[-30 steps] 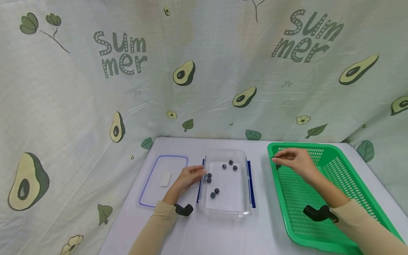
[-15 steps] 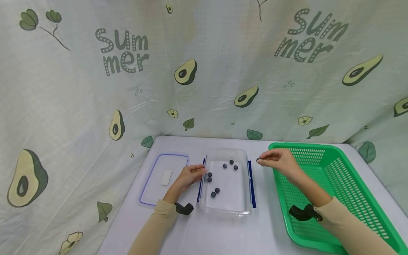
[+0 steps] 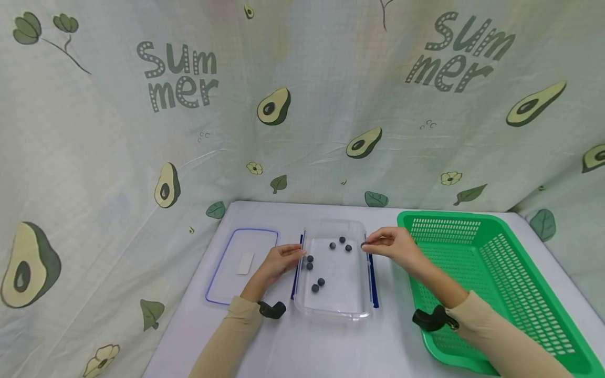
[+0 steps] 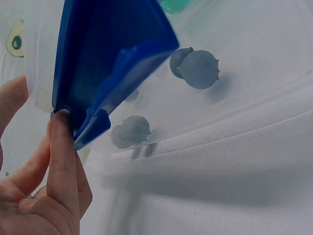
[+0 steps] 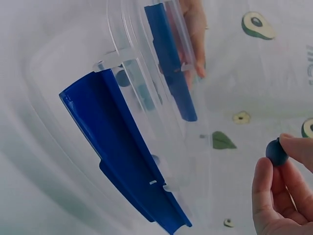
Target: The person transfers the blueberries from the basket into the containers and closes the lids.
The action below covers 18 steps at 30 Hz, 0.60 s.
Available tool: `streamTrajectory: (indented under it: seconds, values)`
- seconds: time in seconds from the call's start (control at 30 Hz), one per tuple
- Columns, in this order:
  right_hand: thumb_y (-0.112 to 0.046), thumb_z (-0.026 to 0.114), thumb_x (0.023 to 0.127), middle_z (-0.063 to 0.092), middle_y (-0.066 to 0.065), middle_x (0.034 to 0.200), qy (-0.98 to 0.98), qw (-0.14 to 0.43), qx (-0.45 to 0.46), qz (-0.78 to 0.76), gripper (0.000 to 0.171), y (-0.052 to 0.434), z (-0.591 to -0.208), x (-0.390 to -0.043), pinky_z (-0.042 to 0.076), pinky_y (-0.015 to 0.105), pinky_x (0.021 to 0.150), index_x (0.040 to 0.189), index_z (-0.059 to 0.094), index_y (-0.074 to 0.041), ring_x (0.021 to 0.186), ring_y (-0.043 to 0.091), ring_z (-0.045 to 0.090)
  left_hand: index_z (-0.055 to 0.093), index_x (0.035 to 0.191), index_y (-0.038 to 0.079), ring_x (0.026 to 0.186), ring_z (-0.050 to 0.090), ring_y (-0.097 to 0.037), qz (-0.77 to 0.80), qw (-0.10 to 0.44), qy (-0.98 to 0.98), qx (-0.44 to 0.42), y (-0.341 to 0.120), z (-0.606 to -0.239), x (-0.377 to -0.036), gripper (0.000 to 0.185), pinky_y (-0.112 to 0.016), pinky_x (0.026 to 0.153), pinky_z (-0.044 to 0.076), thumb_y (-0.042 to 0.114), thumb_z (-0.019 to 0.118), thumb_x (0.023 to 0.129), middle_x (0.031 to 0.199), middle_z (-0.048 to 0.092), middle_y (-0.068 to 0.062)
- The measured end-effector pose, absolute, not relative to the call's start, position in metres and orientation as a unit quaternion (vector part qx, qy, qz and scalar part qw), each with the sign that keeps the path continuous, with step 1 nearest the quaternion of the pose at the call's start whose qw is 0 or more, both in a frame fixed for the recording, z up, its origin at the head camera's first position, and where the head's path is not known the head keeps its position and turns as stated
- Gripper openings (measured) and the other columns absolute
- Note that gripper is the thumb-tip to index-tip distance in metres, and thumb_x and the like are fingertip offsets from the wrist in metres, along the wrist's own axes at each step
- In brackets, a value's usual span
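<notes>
In the head view, a clear plastic food container [image 3: 337,310] with blue side latches stands mid-table, several blueberries [image 3: 315,288] on its floor. My left hand [image 3: 279,265] rests against its left side; in the left wrist view, a fairly straight finger [image 4: 62,152] touches the folded-down blue latch [image 4: 107,58]. Over the container's right rim, my right hand [image 3: 394,248] pinches one blueberry [image 5: 277,153] between thumb and fingertips, as the right wrist view shows. That berry is apart from the others.
A large green plastic basket [image 3: 418,299] stands at the right, under my right forearm. The blue-edged clear lid [image 3: 222,268] lies flat left of the container. A printed cloth [image 3: 307,131] hangs behind the table.
My right hand has moved left from the green basket's rim to the container's right rim, carrying the blueberry. My left hand has stayed at the container's side.
</notes>
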State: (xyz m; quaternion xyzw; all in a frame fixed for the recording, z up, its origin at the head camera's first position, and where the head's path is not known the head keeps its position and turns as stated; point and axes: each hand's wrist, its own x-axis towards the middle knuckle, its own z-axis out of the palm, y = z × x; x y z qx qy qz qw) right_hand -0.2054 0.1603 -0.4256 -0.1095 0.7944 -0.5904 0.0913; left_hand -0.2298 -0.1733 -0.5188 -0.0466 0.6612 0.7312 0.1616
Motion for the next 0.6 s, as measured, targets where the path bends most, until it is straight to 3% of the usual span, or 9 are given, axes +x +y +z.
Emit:
streamTrajectory:
  seconds: [0.6]
  values:
    - [-0.008, 0.082, 0.083, 0.073, 0.012, 0.091, 0.787, 0.115, -0.110, -0.597, 0.028, 0.140, -0.442, -0.209, 0.058, 0.024, 0.076, 0.102, 0.071, 0.008, 0.083, 0.018, 0.069, 0.054, 0.135, -0.010, 0.095, 0.068, -0.011, 0.735, 0.163, 0.656, -0.042, -0.174, -0.520, -0.226, 0.051, -0.025, 0.087, 0.057, 0.009, 0.073, 0.092, 0.102, 0.070, -0.003]
